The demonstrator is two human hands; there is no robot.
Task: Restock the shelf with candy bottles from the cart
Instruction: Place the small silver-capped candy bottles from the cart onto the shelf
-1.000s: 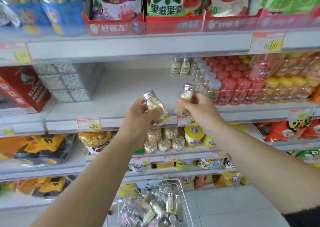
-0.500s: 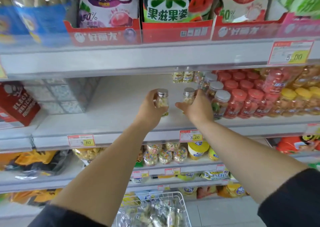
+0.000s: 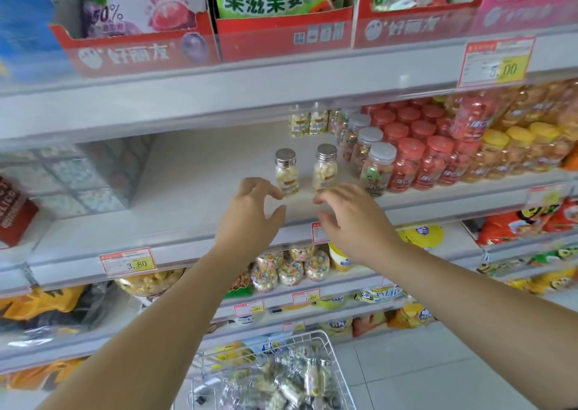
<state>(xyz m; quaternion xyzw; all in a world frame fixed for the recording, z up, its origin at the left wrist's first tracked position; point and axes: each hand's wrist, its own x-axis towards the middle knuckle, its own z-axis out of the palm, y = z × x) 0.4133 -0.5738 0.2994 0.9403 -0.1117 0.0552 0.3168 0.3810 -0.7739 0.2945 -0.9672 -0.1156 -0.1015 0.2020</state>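
Observation:
Two small clear candy bottles with silver caps stand upright side by side on the white middle shelf (image 3: 194, 190): the left bottle (image 3: 286, 172) and the right bottle (image 3: 325, 167). My left hand (image 3: 250, 212) hovers just in front of the left bottle with fingers spread, holding nothing. Just below the right bottle is my right hand (image 3: 353, 219), its fingers loose and apart. Two more such bottles (image 3: 308, 122) stand at the shelf's back. The wire cart (image 3: 275, 375) below holds several more candy bottles.
Silver-capped jars (image 3: 372, 162) and red-capped jars (image 3: 416, 156) crowd the shelf right of the two bottles. A clear pack of boxes (image 3: 90, 172) sits at the left. The upper shelf's edge (image 3: 250, 96) overhangs. Snack bags fill the lower shelves.
Both hands set their bottles down on the shelf, let go, and drew back toward me. The camera moved closer to the shelf.

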